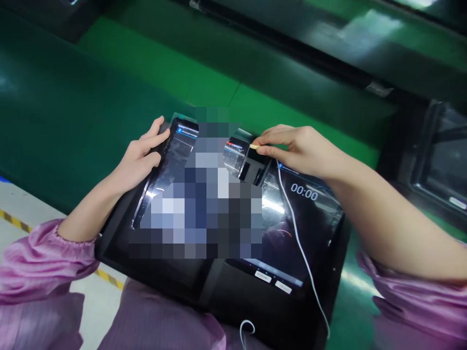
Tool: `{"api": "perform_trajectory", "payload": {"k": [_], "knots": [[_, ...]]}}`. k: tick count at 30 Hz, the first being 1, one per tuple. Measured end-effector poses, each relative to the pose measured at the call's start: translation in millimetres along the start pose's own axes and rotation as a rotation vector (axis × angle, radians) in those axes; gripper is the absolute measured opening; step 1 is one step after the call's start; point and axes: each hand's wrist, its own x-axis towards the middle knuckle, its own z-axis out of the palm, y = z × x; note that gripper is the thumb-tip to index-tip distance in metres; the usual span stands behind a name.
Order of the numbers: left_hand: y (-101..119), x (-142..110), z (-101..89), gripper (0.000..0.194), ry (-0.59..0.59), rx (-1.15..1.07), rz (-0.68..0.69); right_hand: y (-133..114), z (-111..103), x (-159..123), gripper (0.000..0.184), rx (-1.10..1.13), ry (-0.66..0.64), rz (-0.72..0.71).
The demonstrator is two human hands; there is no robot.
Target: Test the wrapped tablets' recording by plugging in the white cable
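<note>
Fingers (268, 150) of our right hand (302, 146) are closed in a pinch on a small pale-yellow piece (254, 146), held just above the top edge of the glossy black screen on the right (310, 218). That screen shows "00:00" in pale digits. A thin white cable (295, 226) comes out from under the same hand and runs down across the screen to the lower right; we cannot tell whether it joins the piece. Two small white labels (263, 276) sit below the screen's lower edge.

Our left hand (136, 155) has its fingers spread apart, at the outer edge of the glossy black screen on the left (178, 146), gripping nothing between them. Both screens lie in a wide black rectangular case (292, 318), tilted in our view, and a pixelated patch hides much of its middle. A white loop of cord (247, 326) shows at the near side, by our purple clothing (156, 316).

Beyond the case spreads a smooth green surface (204, 82) with a long dark rail (292, 46) across it. Another black-framed panel (445, 155) stands at the far right. Yellow-and-black striped tape (15, 221) marks the pale floor (22, 201) at lower left.
</note>
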Motion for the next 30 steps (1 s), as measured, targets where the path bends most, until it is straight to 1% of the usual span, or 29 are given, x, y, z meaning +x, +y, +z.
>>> {"api": "perform_trajectory", "payload": {"k": [2, 4, 7, 9, 11, 12, 13, 14, 16, 17, 18, 19, 20, 21, 23, 25, 28, 30], "knots": [[2, 0, 2.1, 0.053, -0.003, 0.052, 0.023, 4, -1, -2, 0.037, -0.033, -0.025, -0.039], [9, 2, 7.5, 0.053, -0.025, 0.073, 0.027, 9, -3, -9, 0.040, -0.101, -0.052, -0.052], [25, 4, 21.8, 0.054, -0.051, 0.051, -0.007, 7, -6, -27, 0.039, -0.303, -0.110, 0.007], [34, 2, 31.5, 0.055, -0.058, 0.060, -0.016, -7, -7, -44, 0.036, -0.470, -0.085, 0.095], [38, -8, 37.6, 0.056, -0.041, 0.127, -0.004, -32, -6, -67, 0.036, -0.578, 0.028, 0.163], [39, -17, 38.9, 0.057, -0.029, 0.174, 0.007, -47, -3, -82, 0.037, -0.580, 0.091, 0.157], [39, -28, 39.3, 0.058, -0.017, 0.222, 0.018, -63, 0, -100, 0.040, -0.539, 0.137, 0.116], [39, -41, 39.0, 0.059, -0.007, 0.264, 0.033, -79, 6, -121, 0.044, -0.455, 0.156, 0.041], [38, -71, 38.0, 0.061, 0.001, 0.331, 0.088, -108, 24, -171, 0.044, -0.205, 0.059, -0.139], [39, -85, 38.1, 0.063, 0.004, 0.353, 0.120, -120, 37, -197, 0.042, -0.084, -0.041, -0.146], [40, -98, 38.6, 0.067, 0.007, 0.370, 0.146, -130, 50, -222, 0.040, 0.012, -0.120, -0.123], [41, -108, 39.8, 0.073, 0.003, 0.383, 0.162, -140, 65, -245, 0.038, 0.075, -0.177, -0.101], [44, -117, 41.5, 0.077, -0.002, 0.392, 0.164, -148, 80, -263, 0.034, 0.119, -0.210, -0.071], [46, -122, 43.5, 0.082, -0.008, 0.400, 0.150, -155, 94, -277, 0.030, 0.144, -0.200, -0.052], [51, -128, 48.0, 0.089, -0.010, 0.431, 0.116, -168, 117, -292, 0.027, 0.129, -0.140, -0.032], [54, -128, 51.6, 0.094, 0.003, 0.453, 0.100, -177, 133, -295, 0.029, 0.058, -0.076, -0.026], [55, -128, 53.1, 0.101, -0.009, 0.454, 0.098, -185, 142, -297, 0.036, -0.031, -0.023, -0.024], [55, -129, 51.5, 0.110, -0.047, 0.469, 0.096, -187, 147, -304, 0.037, -0.073, -0.030, -0.046]]}}
